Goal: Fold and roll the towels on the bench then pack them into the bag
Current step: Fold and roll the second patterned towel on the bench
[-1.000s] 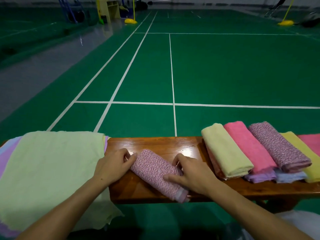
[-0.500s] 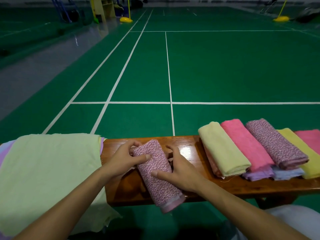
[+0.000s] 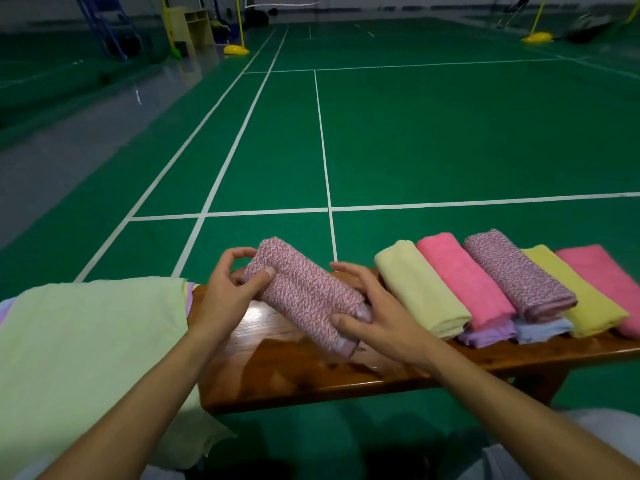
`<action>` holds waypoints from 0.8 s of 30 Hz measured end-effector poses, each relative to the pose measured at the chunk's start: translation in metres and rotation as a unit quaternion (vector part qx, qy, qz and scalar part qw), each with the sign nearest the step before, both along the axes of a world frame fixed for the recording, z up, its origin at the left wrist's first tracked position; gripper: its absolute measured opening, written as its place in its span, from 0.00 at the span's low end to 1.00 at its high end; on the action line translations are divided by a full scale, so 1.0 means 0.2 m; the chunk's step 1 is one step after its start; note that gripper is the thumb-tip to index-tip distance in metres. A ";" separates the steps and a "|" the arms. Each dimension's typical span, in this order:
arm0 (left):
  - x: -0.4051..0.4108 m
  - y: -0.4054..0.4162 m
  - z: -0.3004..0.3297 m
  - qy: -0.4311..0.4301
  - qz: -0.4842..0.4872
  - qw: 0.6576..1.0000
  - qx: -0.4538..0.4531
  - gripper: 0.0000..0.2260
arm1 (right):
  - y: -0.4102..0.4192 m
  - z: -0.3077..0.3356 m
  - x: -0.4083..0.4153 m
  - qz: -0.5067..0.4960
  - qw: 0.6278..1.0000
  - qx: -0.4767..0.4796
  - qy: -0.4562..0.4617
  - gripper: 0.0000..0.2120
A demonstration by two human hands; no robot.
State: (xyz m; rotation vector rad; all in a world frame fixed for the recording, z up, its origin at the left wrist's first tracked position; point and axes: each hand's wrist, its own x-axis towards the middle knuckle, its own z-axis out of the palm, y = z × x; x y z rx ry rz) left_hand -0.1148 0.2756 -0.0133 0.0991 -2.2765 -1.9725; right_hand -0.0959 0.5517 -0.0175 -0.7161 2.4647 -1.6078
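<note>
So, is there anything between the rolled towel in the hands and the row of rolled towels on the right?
Nothing visible. Both hands, left and right, hold the speckled pink rolled towel over bare bench. Only open wood lies between it and the pale yellow roll that starts the row. No bag is in view.

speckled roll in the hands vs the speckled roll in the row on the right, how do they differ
The held speckled roll is gripped by the left hand and right hand, lifted off the bench; the row's speckled roll rests untouched on other towels. The held one stands alone; the other is wedged between a pink roll and a yellow roll. Both share the pink-white speckled fabric, rolled up.
</note>
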 end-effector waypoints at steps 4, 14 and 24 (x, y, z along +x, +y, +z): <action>-0.02 0.23 0.07 0.014 -0.018 1.000 -0.007 0.12 | 0.23 0.05 0.05 -0.037 0.998 0.015 0.050 0.32; -0.33 1.05 0.15 0.123 -0.134 0.977 -0.107 0.18 | 0.97 0.13 0.11 -0.181 0.972 0.086 0.124 0.15; -0.67 2.03 0.07 0.168 -0.226 0.941 -0.188 0.08 | 1.62 0.06 0.05 -0.401 0.910 0.095 0.052 0.14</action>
